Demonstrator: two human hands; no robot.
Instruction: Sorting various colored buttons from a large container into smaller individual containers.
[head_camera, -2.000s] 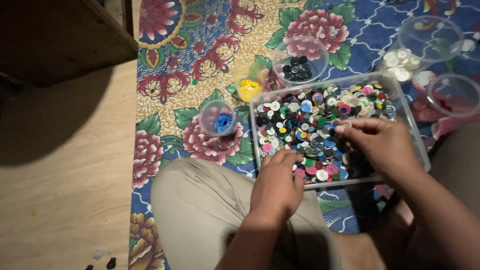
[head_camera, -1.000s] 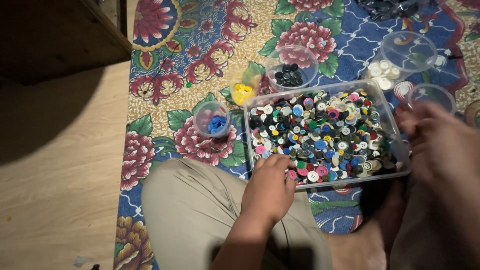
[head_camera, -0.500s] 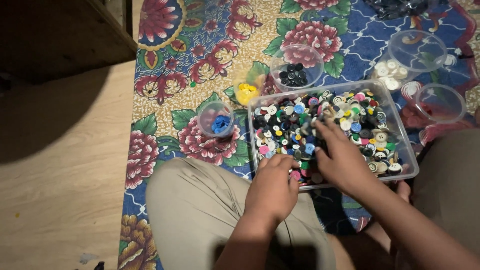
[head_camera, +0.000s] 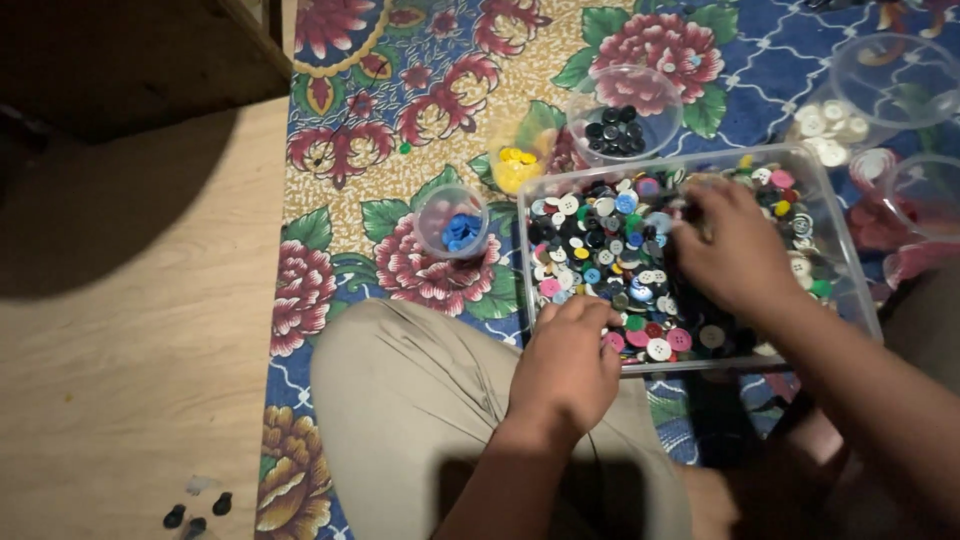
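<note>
Buttons of mixed colours fill the clear rectangular bin on the floral mat. Right hand rests palm-down among them, fingers curled; its grasp cannot be determined. Left hand clasps the bin's near rim. Cup of blue buttons stands just left.

We cannot see the buttons under the right hand; its fingers blur; the frame's right edge cuts a clear cup; small dark bits on the floor stay unidentifiable.
</note>
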